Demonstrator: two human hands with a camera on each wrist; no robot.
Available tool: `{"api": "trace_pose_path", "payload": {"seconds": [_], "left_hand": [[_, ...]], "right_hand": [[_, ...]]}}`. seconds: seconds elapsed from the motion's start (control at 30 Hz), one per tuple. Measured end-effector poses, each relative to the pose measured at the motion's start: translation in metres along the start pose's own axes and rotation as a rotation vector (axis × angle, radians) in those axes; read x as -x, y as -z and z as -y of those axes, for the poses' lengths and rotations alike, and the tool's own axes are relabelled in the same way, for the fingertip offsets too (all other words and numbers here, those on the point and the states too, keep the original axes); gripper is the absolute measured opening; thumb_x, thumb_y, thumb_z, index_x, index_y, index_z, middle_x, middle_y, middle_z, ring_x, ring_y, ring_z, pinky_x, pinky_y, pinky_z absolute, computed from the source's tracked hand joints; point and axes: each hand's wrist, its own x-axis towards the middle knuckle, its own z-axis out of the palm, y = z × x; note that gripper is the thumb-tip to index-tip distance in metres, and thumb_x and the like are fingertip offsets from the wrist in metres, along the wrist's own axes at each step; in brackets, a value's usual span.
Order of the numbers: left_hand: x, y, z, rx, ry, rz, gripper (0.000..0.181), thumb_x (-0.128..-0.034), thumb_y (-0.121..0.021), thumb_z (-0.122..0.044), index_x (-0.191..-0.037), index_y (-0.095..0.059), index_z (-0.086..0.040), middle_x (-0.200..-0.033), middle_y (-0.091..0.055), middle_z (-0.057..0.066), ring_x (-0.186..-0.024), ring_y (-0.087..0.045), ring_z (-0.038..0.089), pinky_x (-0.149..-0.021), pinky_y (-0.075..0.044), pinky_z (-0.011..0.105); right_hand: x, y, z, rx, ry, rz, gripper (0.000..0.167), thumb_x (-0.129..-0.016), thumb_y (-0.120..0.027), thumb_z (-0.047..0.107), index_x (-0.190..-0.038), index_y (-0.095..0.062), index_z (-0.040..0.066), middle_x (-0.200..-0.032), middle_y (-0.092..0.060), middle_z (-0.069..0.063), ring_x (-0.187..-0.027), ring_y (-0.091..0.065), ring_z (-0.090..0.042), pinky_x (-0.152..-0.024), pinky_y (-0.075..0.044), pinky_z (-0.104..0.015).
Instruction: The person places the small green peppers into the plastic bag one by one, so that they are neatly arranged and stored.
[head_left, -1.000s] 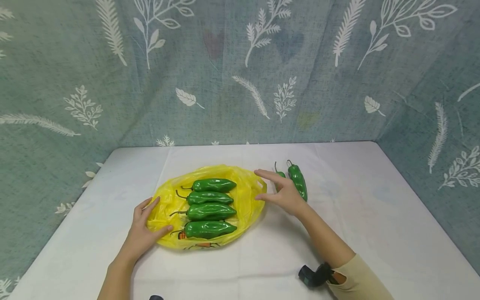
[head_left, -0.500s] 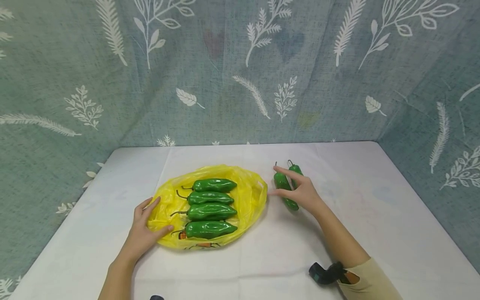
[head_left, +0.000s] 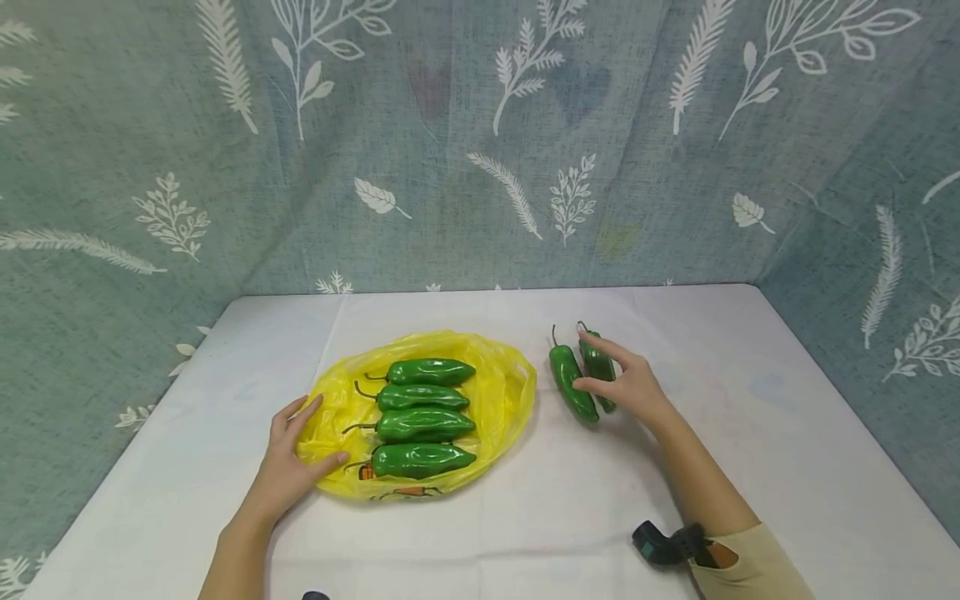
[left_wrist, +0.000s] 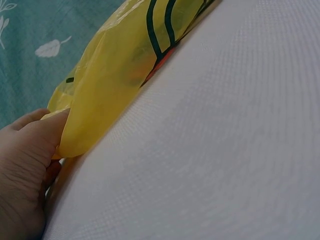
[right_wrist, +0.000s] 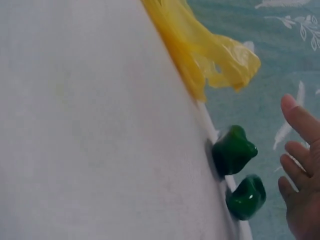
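Observation:
Several green peppers (head_left: 423,425) lie in a row on a spread yellow plastic bag (head_left: 498,408), stems pointing left. My left hand (head_left: 281,467) holds the bag's left edge; the left wrist view has the thumb over the yellow plastic (left_wrist: 107,95), with part of the fingers hidden. To the right of the bag, two more green peppers lie side by side, the left one (head_left: 573,387) fully visible. Above the right one (head_left: 597,367) hovers my right hand (head_left: 630,387), thumb and fingers apart, holding nothing. In the right wrist view its fingers stand clear of both peppers (right_wrist: 235,150).
A white cloth (head_left: 420,550) covers the table. Behind and on both sides hangs a green-blue curtain (head_left: 420,208) with white leaf prints. A black wrist camera (head_left: 660,543) is strapped to my right forearm, above a beige sleeve (head_left: 750,567).
My right hand has moved right, from the bag's right edge to above the two loose peppers, uncovering the left one. My left hand and the bag have stayed in place.

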Motion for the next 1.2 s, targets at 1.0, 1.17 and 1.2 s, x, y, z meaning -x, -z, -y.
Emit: {"api": "trace_pose_path", "payload": {"seconds": [1.0, 1.17, 1.2], "left_hand": [[-0.001, 0.002, 0.000, -0.026, 0.008, 0.016, 0.097, -0.0756, -0.078, -0.040, -0.152, -0.021, -0.022, -0.154, -0.010, 0.014, -0.135, -0.019, 0.052, -0.099, -0.022, 0.074], [-0.002, 0.002, 0.001, -0.028, 0.013, 0.022, 0.097, -0.0757, -0.077, -0.041, -0.152, -0.020, -0.023, -0.154, -0.009, 0.014, -0.135, -0.019, 0.052, -0.099, -0.022, 0.074], [-0.002, 0.001, 0.001, -0.028, 0.014, 0.023, 0.097, -0.0757, -0.077, -0.041, -0.152, -0.020, -0.023, -0.154, -0.009, 0.013, -0.135, -0.019, 0.052, -0.099, -0.022, 0.074]], "right_hand": [[-0.007, -0.005, -0.042, 0.062, -0.135, -0.084, 0.075, -0.083, -0.073, 0.017, -0.146, -0.034, 0.008, -0.150, -0.032, -0.018, -0.137, -0.031, -0.039, -0.111, -0.029, -0.051], [-0.008, -0.006, -0.041, 0.120, -0.180, -0.081, 0.074, -0.084, -0.071, 0.016, -0.147, -0.033, 0.010, -0.150, -0.032, -0.018, -0.137, -0.030, -0.040, -0.111, -0.028, -0.052], [-0.008, -0.006, -0.041, 0.128, -0.181, -0.082, 0.075, -0.083, -0.072, 0.016, -0.147, -0.033, 0.010, -0.150, -0.033, -0.018, -0.137, -0.030, -0.040, -0.111, -0.027, -0.052]]}}
